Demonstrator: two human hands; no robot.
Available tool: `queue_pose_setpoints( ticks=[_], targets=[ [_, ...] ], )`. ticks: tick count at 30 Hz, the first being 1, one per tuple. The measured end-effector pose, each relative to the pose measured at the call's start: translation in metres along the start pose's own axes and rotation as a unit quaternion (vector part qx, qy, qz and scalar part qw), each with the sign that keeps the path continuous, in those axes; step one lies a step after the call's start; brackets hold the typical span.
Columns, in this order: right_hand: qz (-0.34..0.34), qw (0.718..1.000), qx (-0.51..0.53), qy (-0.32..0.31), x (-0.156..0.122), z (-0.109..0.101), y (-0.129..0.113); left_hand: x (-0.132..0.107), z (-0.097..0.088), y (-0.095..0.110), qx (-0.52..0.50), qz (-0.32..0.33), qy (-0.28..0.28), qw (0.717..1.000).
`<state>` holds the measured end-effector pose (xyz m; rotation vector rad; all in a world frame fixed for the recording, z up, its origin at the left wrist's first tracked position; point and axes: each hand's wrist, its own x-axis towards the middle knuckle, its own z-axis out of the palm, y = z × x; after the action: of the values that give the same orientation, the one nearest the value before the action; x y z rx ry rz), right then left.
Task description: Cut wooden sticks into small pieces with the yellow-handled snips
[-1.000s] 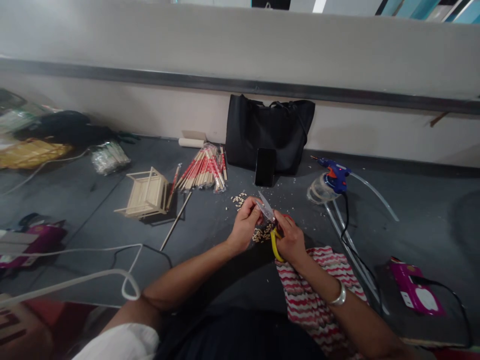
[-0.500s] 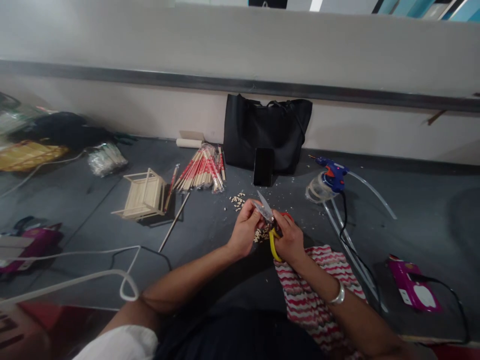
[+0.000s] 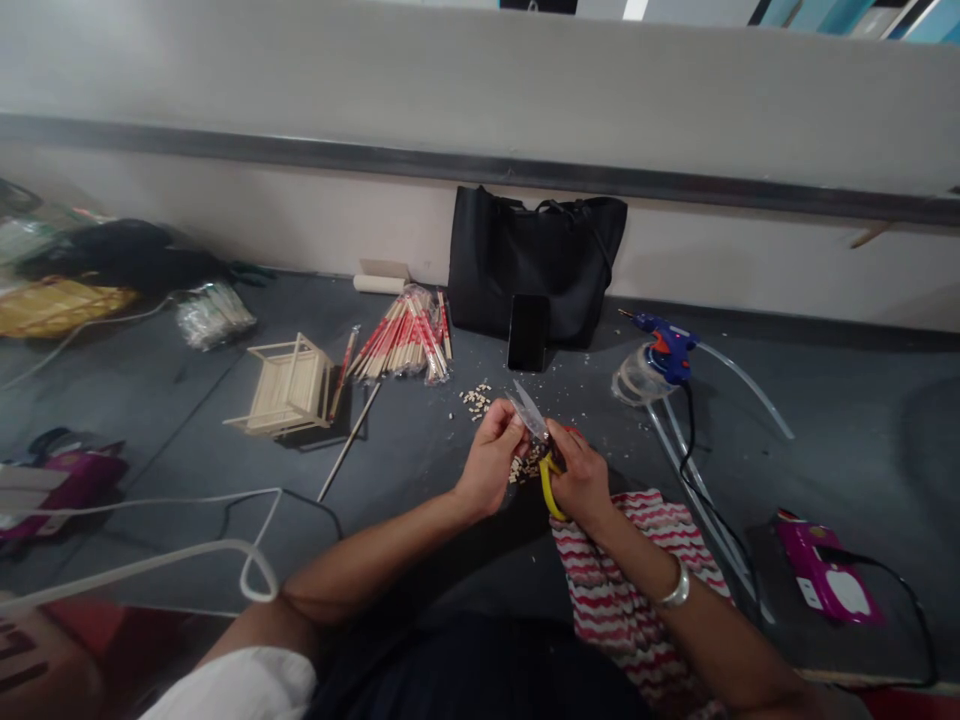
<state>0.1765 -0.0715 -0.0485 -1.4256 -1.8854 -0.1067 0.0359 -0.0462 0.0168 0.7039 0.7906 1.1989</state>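
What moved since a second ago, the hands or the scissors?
Nothing really moved. The right hand still has its grip on the yellow-handled scissors, blades pointing up and away, and the left hand still pinches at the blades; what it pinches is too small to tell. The cut bits, glue gun, phone and black bag stayed put.

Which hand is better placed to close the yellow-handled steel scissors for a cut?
Probably the right: the right hand grips the yellow-handled steel scissors by their handles, while the left hand is only pinched close against the blades.
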Motion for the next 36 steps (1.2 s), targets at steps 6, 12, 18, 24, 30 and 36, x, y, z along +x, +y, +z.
queue_pose_setpoints(
  ticks=[6, 12, 18, 24, 30, 36],
  targets=[
    [0.022, 0.999, 0.038, 0.002, 0.003, -0.003, 0.0, 0.002, -0.002, 0.003, 0.033, 0.019, -0.016, 0.999],
    [0.029, 0.997, 0.053, 0.048, 0.009, -0.008, 0.001, 0.002, -0.001, 0.009, 0.037, 0.043, -0.038, 0.998],
    [-0.036, 0.999, 0.004, 0.033, 0.009, -0.01, -0.001, 0.003, -0.004, 0.005, 0.026, 0.036, -0.045, 0.998],
    [-0.021, 0.999, -0.023, 0.007, 0.006, -0.009, 0.001, 0.001, -0.002, 0.002, 0.022, 0.039, -0.037, 0.998],
    [-0.008, 0.999, -0.044, -0.006, 0.004, -0.01, -0.001, 0.0, -0.001, 0.003, 0.031, 0.02, -0.01, 0.999],
    [-0.016, 0.998, -0.06, 0.005, 0.006, -0.012, -0.005, -0.001, -0.002, 0.003, 0.031, 0.013, -0.014, 0.999]
  ],
)
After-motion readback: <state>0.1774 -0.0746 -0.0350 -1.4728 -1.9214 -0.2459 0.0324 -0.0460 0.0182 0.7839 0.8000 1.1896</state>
